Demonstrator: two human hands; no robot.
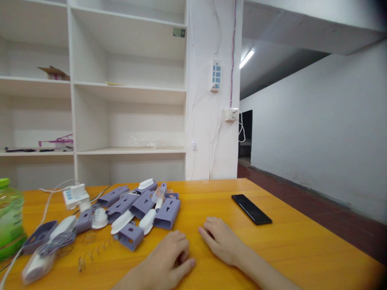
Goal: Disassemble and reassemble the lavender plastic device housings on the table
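Observation:
My left hand (169,259) rests on the wooden table, its fingers loosely bent and the thumb apart, with nothing visible in it. Just beyond it lie purple plastic housings (168,212) and white oval plastic parts (147,221) in a loose pile. A small square-ended purple piece (130,236) is nearest to that hand. To the right, my right hand (222,241) lies palm down with its thumb held away from the fingers, holding nothing I can see. A black phone (251,209) lies flat beyond the right hand.
A thin coiled wire spring (96,252) lies left of my left hand. Farther left are a bundled grey cable (59,241), a white power strip (75,197) and a green-capped bottle (10,219). White shelves (130,90) stand behind the table (208,193).

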